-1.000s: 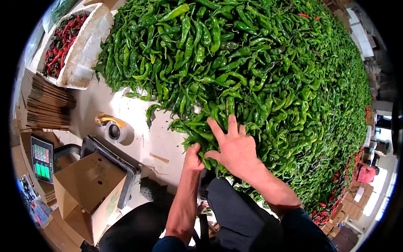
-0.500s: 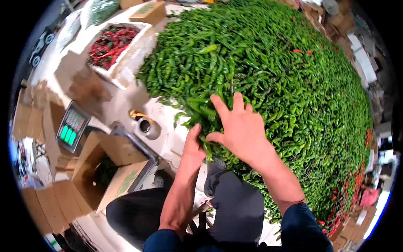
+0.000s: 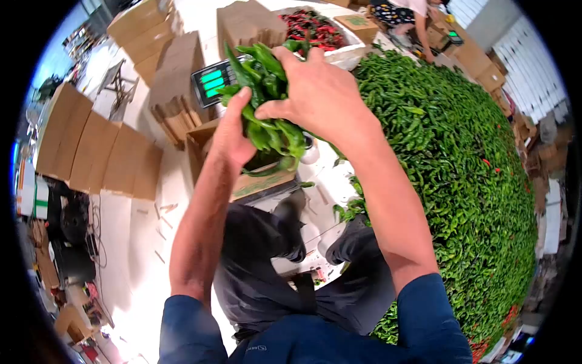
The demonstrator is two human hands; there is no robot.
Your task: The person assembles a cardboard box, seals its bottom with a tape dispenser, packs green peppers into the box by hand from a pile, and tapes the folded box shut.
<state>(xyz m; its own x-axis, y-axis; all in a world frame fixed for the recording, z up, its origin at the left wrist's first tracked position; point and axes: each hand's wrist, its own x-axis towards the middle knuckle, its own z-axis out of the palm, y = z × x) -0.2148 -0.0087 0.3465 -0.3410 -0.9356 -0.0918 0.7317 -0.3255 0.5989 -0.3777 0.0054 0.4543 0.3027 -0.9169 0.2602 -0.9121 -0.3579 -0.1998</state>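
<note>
Between my left hand (image 3: 231,133) and my right hand (image 3: 321,91) is a thick bunch of green chili peppers (image 3: 267,136). The left fingers go behind the bunch, partly hidden, while the right hand presses over it from the other side. Below them is an open cardboard box (image 3: 270,184), its inside largely covered by the hands and peppers. A digital scale display (image 3: 212,84) with lit green digits stands just beyond the left hand. To my right spreads a large heap of green chili peppers (image 3: 454,164).
A white foam box (image 3: 357,54) of red peppers sits at the far side. Folded cardboard (image 3: 179,85) and cartons (image 3: 97,151) stand on the left. A metal cup (image 3: 310,150) is beside the box. Another person (image 3: 412,18) bends near the far heap.
Both hands have left the heap with a bunch of green chili peppers and moved left over the cardboard box. The camera view has turned left.
</note>
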